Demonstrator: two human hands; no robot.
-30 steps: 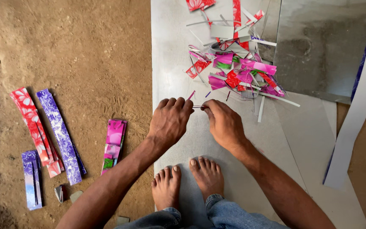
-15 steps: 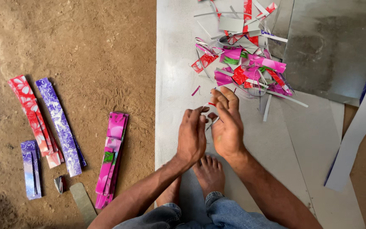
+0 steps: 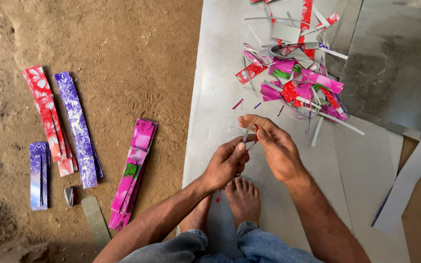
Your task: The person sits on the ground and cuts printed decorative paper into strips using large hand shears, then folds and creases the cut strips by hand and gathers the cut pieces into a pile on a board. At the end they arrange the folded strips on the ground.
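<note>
On the grey metal sheet [image 3: 220,73], just below the scrap pile [image 3: 293,78], your left hand [image 3: 225,163] and right hand [image 3: 274,146] pinch a thin strip [image 3: 246,134] taut between closed fingers.

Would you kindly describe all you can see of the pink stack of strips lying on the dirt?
The pink stack is a pile of long, narrow printed strips, glossy like coated sheet or foil, mostly magenta with paler patches and a green mark near the middle. It lies flat on the dirt floor, slanting from upper right to lower left, its top end close to the grey sheet. The strips are slightly fanned at the lower end. Neither hand touches it; a plain grey strip lies just to its left.
</note>
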